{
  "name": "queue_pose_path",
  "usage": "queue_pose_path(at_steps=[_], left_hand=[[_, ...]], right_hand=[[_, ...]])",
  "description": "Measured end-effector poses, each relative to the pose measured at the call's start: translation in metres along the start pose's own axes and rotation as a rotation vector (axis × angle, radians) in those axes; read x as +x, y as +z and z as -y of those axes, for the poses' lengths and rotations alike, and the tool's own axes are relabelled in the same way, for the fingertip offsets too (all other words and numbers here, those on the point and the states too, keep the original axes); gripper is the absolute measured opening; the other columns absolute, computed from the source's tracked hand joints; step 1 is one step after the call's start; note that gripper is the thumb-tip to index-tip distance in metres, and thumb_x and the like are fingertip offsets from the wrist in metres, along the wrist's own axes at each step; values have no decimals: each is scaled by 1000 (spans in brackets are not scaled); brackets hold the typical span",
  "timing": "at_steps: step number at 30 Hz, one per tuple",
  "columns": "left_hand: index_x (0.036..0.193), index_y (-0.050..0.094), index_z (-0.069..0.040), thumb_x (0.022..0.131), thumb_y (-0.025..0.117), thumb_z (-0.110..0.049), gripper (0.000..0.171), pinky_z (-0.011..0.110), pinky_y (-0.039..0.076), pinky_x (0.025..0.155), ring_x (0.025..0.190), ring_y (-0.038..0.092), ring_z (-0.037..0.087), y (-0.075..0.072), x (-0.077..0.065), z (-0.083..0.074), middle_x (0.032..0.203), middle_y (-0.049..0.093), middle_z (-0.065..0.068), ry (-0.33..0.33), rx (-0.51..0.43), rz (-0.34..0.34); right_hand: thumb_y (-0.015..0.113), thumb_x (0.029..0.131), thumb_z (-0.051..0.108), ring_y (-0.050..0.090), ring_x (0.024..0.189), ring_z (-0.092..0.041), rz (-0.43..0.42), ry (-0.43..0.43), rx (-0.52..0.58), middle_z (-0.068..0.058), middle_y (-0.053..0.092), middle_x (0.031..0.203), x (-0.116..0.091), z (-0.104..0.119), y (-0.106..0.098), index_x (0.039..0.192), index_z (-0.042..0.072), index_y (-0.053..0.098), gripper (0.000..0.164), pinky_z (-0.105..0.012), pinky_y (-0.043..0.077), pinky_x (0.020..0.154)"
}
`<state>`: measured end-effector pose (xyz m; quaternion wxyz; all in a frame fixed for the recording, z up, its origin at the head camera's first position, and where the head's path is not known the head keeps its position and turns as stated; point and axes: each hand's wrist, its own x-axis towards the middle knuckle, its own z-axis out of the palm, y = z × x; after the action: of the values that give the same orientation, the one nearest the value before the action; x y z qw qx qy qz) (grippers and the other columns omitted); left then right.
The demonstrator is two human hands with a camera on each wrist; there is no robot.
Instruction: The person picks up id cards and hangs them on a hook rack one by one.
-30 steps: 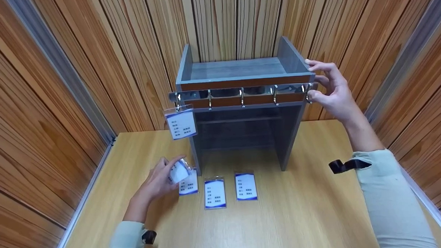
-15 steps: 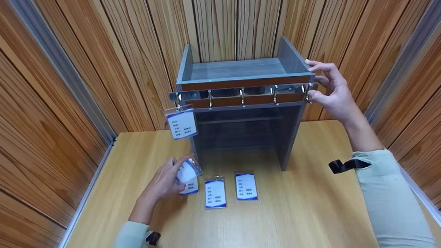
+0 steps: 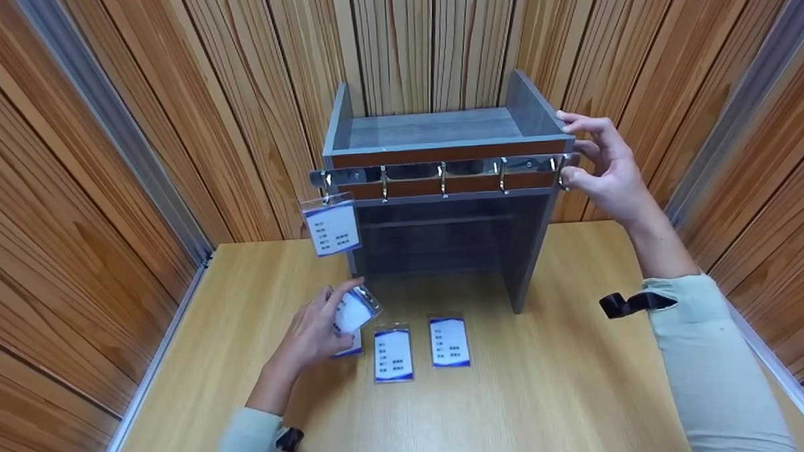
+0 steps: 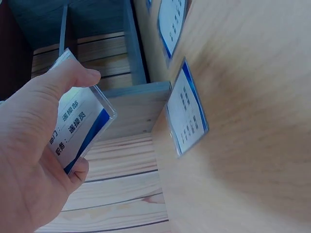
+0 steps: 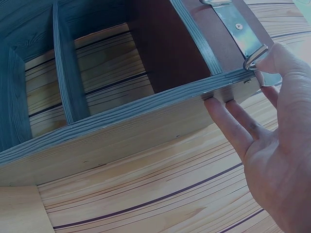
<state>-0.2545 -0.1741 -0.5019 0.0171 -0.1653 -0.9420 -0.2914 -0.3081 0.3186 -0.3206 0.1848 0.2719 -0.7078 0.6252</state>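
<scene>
My left hand (image 3: 315,329) holds a clear-sleeved badge card (image 4: 80,124) between thumb and fingers, raised above the table and tilted. Beneath it lies another badge, mostly hidden by the hand in the head view. Two more badges, one at the middle (image 3: 393,353) and one further right (image 3: 449,341), lie flat. One badge (image 3: 332,227) hangs from the leftmost hook of a metal hook rail (image 3: 413,172). My right hand (image 3: 604,162) grips the rail's right end, its thumb at the last hook (image 5: 255,57) and fingers against the side panel of the grey shelf unit (image 3: 536,248).
The shelf unit stands on the wooden table (image 3: 535,395) near the back wall (image 3: 429,44), an upright of planks. Plank walls close in on both sides. The rail's several other hooks jut from the unit's front.
My left hand has shifted to the right with the badge, covering more of the badge lying below. The right hand keeps its grip at the rail's end.
</scene>
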Motion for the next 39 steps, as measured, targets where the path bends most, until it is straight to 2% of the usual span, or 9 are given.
queue_pose_path(at_steps=[5,9,16,20,22,25,30,36,39], left_hand=[[168,42,-38,87,95,-10,101,47,62,96,117,67,32,7,-2,-11,142,64,15,16,-31,-67],[168,43,-33,84,95,-6,102,45,61,94,118,68,31,13,-2,-15,147,66,15,66,-106,-120],[170,40,-31,87,93,-9,100,49,63,104,131,68,32,26,0,-23,156,63,15,95,-200,-201],[169,41,-28,87,93,-8,100,46,62,101,130,69,32,34,2,-30,157,63,15,103,-223,-255],[169,41,-27,87,93,-8,99,42,62,97,127,69,30,37,3,-35,155,63,14,101,-230,-272],[169,40,-28,88,93,-10,99,40,62,99,131,68,28,42,5,-41,158,61,13,100,-246,-286],[169,40,-28,88,92,-9,99,48,64,110,141,66,32,48,9,-50,161,60,12,132,-290,-300],[168,39,-26,89,93,-13,96,54,58,122,155,60,36,51,14,-63,170,55,12,181,-334,-341],[167,40,-23,89,93,-11,95,54,60,119,151,63,37,51,16,-69,168,57,15,220,-345,-382]], right_hand=[[59,100,-17,63,139,-24,-7,13,-9,-3,50,173,0,0,0,150,-2,52,52,-24,68,91],[59,99,-19,64,137,-24,-8,6,2,-3,51,172,-1,0,0,149,-4,52,53,-23,67,87],[58,99,-18,65,137,-25,10,-22,16,-5,50,172,1,0,0,149,-5,52,52,-24,67,89],[59,99,-18,64,138,-26,13,-19,24,-4,50,172,1,1,1,149,-3,53,52,-25,68,91],[58,99,-18,64,139,-26,13,-21,30,-5,50,172,0,1,1,149,-3,53,52,-25,68,92],[58,99,-18,64,138,-26,9,-24,32,-5,51,171,0,0,0,148,-3,53,51,-25,68,90],[59,99,-19,63,138,-27,8,-25,35,-4,51,172,-1,-1,0,148,-4,53,51,-24,67,89],[60,98,-20,64,137,-26,2,-22,29,-6,51,171,-1,-2,-2,148,-7,51,53,-24,67,89],[59,97,-21,65,137,-25,-8,-20,33,-5,53,171,0,-3,-2,147,-7,51,53,-23,67,87]])
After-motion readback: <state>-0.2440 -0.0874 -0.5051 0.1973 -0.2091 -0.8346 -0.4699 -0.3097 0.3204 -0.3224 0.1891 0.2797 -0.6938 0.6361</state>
